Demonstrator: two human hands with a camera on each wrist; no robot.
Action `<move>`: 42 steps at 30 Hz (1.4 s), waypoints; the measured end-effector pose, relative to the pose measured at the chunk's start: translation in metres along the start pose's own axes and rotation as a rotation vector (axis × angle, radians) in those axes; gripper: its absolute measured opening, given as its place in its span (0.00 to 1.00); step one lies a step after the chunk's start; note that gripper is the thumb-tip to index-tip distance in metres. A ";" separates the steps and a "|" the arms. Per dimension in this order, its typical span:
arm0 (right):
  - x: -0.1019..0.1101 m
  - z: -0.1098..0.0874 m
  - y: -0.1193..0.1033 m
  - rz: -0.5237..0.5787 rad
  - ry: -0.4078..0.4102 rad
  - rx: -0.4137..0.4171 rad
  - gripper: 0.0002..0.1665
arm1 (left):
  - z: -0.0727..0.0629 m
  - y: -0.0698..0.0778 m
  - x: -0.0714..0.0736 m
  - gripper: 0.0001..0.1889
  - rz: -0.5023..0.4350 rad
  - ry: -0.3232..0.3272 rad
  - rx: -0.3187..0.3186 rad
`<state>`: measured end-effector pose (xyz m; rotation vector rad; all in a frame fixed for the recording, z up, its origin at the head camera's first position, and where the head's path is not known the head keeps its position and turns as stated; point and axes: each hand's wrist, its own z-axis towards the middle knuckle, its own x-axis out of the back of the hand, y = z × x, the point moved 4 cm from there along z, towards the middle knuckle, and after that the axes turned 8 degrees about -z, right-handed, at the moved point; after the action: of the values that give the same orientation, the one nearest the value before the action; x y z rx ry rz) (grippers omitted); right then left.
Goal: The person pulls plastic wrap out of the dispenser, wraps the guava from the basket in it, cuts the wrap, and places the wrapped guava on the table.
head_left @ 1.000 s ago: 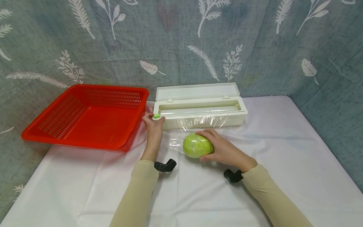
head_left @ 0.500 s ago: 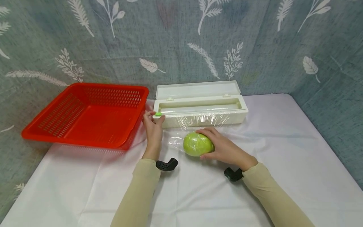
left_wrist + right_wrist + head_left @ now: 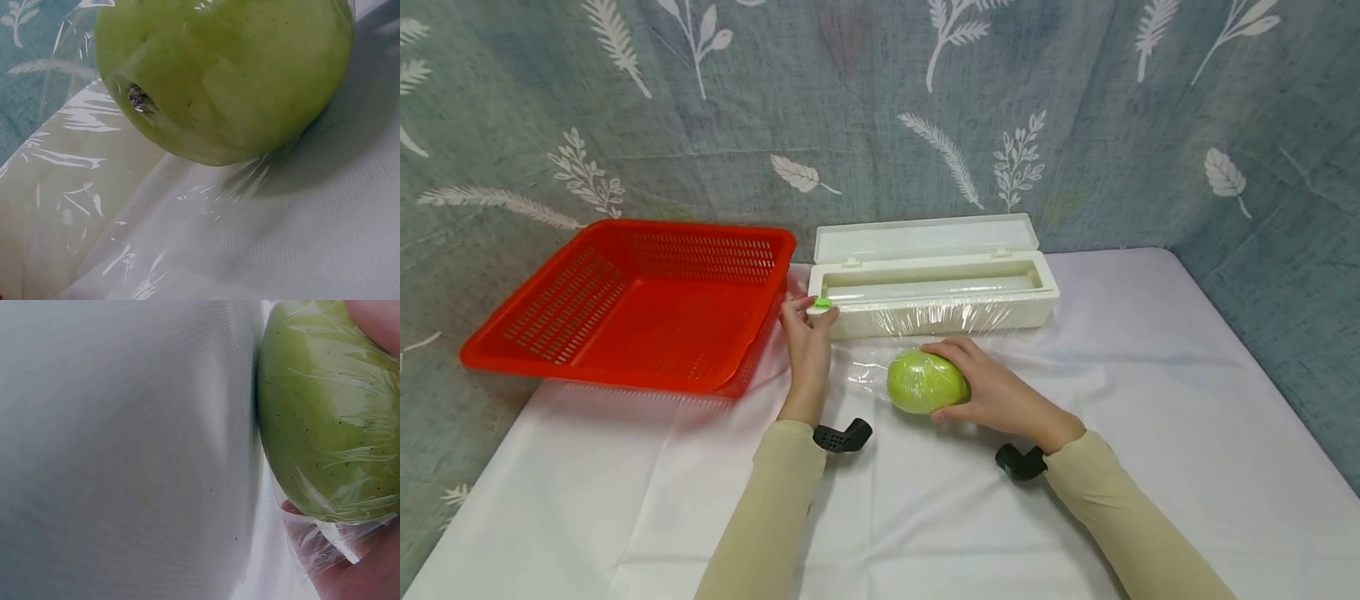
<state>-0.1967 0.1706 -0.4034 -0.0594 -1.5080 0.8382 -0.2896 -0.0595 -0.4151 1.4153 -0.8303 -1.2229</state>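
Observation:
A round green fruit (image 3: 921, 383) sits on the white cloth, wrapped in shiny cling film. My right hand (image 3: 996, 392) grips it from the right, fingers over the far side and thumb at the near side. Film (image 3: 865, 375) spreads left of the fruit and stretches back over the front of a white cling film box (image 3: 1043, 310). Between thumb and finger, my left hand (image 3: 807, 354) pinches the green slide cutter (image 3: 823, 303) near the box's left end. In the left wrist view, the fruit (image 3: 231, 75) shows a dark blossom or stem end under the film.
A red plastic basket (image 3: 658, 333) stands to the left, close beside my left hand. The box's lid (image 3: 925, 239) is raised at the back, with a film roll (image 3: 925, 290) inside. Behind the table hangs a leaf-patterned curtain (image 3: 865, 100).
My left hand and the green slide cutter have shifted slightly right along the box's front edge. The right hand keeps its grip on the fruit in nearly the same place.

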 end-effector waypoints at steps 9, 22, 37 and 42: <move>0.002 0.000 0.002 0.011 0.013 0.010 0.50 | -0.002 0.002 -0.004 0.15 0.103 0.003 -0.058; 0.000 0.000 0.001 0.011 -0.004 -0.001 0.50 | -0.001 -0.001 -0.002 0.13 0.091 0.015 -0.052; -0.003 -0.002 0.004 0.018 0.003 0.007 0.51 | -0.002 -0.002 -0.004 0.09 0.141 0.009 -0.078; -0.002 0.000 0.003 0.017 0.011 0.016 0.51 | -0.003 -0.001 -0.004 0.07 0.163 0.002 -0.113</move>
<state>-0.1974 0.1716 -0.4067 -0.0648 -1.4917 0.8619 -0.2880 -0.0544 -0.4155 1.2335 -0.8448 -1.1263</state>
